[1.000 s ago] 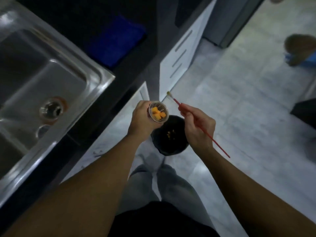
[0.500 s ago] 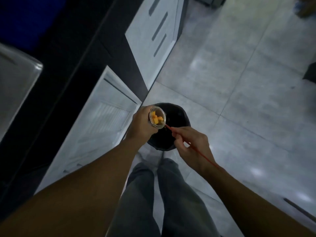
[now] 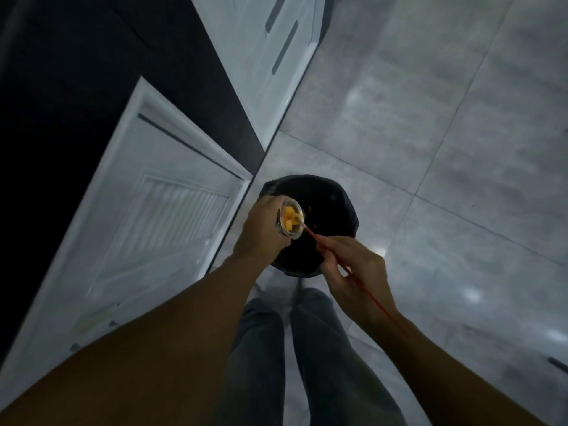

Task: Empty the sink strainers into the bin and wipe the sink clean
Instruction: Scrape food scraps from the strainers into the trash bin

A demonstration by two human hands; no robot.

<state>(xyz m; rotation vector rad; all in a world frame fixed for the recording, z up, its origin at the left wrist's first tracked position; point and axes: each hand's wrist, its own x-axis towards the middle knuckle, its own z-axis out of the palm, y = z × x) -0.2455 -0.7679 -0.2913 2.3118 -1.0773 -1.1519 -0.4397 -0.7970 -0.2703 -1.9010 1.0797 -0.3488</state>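
My left hand (image 3: 261,230) grips a round metal sink strainer (image 3: 291,219), tilted with its mouth toward me, and several orange food pieces sit inside it. My right hand (image 3: 356,265) pinches a thin red stick (image 3: 362,287) whose tip pokes into the strainer. Both hands are over a black bin (image 3: 335,216) lined with a dark bag on the floor. A few orange bits lie inside the bin. The sink is out of view.
A white cabinet door with slats (image 3: 159,216) stands directly left of the bin, below a black countertop (image 3: 61,87). White drawers (image 3: 276,47) lie further back. Grey floor tiles (image 3: 445,149) spread to the right. My legs in grey trousers (image 3: 295,348) stand just behind the bin.
The view has swung down away from the sink. The stick's tip has gone from above the strainer into it, and both hands have come over the bin.
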